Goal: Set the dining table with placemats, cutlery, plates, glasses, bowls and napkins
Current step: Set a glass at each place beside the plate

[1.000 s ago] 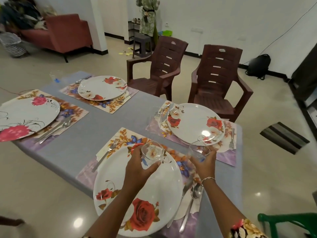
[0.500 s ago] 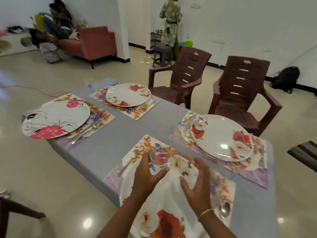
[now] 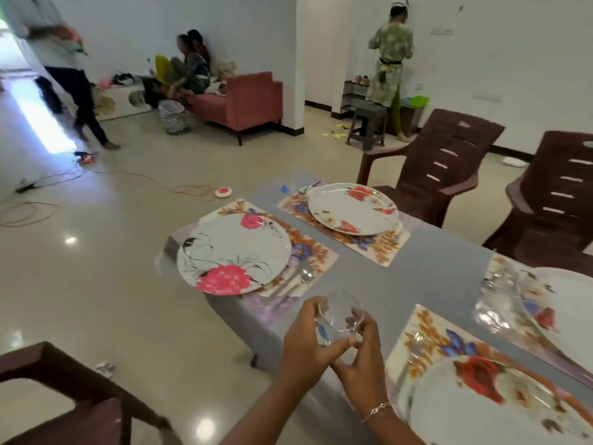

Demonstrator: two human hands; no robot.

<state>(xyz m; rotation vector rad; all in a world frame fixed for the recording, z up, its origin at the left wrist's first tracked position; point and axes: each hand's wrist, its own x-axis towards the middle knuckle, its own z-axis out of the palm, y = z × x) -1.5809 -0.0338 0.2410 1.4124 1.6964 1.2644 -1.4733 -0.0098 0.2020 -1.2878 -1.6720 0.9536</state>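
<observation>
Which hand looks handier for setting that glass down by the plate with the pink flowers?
Left, probably. The left hand grips the glass from the side nearer the pink-flower plate. The right hand holds it from the side away from that plate and would have to reach across.

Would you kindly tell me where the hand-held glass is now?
Head view, lower centre: left hand and right hand hold the glass over the table, between the pink-flower plate and the near placemat.
</observation>
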